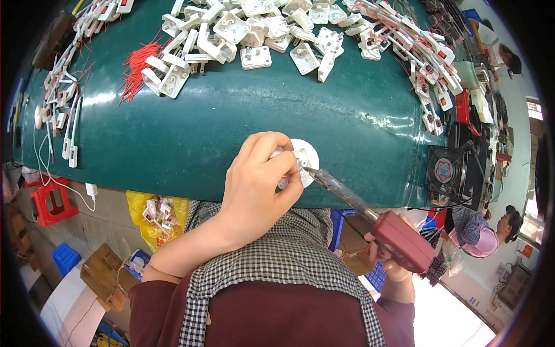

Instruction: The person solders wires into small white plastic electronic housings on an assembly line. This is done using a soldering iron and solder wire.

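My left hand (248,179) is closed at the table's near edge, its fingers pinching a round white plastic piece (311,155). Some of that piece shows right of the fingertips; the rest is covered by the hand. My right hand (383,254) is wrapped round a soldering gun (404,240) with a dark red body and a long dark shaft. The gun slants up and left, its tip at the white piece beside my left fingertips. Whether the tip touches it I cannot tell.
White plug housings (232,28) are heaped on the far side of the green table (219,124), beside a bundle of red wires (137,69). Wired switch pieces (430,72) lie far right. A fan (445,170) stands at the right edge. Another person (483,234) is beyond it.
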Available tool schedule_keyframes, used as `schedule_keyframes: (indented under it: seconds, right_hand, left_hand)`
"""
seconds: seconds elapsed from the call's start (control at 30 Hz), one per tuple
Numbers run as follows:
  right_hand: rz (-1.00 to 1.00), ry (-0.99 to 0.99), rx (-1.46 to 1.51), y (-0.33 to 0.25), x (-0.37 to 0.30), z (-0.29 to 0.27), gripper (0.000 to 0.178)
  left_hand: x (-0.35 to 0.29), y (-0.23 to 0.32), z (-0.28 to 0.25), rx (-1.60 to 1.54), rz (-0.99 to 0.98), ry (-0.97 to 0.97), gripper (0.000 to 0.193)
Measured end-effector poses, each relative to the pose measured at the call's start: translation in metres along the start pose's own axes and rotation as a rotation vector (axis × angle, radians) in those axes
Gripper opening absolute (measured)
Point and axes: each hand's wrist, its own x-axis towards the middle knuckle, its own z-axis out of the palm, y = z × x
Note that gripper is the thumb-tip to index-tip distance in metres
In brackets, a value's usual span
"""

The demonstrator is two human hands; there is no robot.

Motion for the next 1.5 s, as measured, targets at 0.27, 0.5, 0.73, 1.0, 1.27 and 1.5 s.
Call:
schedule_keyframes:
  seconds: [0.27, 0.5, 0.73, 1.0, 1.27, 1.5]
  right_hand:
    - [-0.043, -0.071, 0.052, 0.0, 0.006, -0.001, 0.097]
    - [0.103, 0.025, 0.206, -0.026, 0.022, 0.009, 0.076]
    - [0.1, -0.014, -0.001, -0.024, 0.017, 0.006, 0.075]
    - [-0.018, -0.09, -0.156, -0.017, 0.018, -0.002, 0.092]
    - [-0.112, -0.051, -0.194, -0.005, 0.005, -0.009, 0.094]
    - [-0.084, -0.085, -0.065, -0.01, 0.015, -0.008, 0.094]
  left_hand:
    - [0.003, 0.002, -0.002, -0.013, -0.008, -0.031, 0.011]
    - [0.004, 0.002, -0.003, -0.012, -0.009, -0.052, 0.01]
    - [0.004, 0.002, -0.003, -0.021, -0.016, -0.061, 0.009]
    - [0.004, 0.003, -0.005, -0.047, -0.047, -0.078, 0.008]
    - [0.005, 0.002, -0.009, -0.072, -0.061, -0.105, 0.008]
    - [0.005, 0.002, -0.009, -0.086, -0.063, -0.115, 0.008]
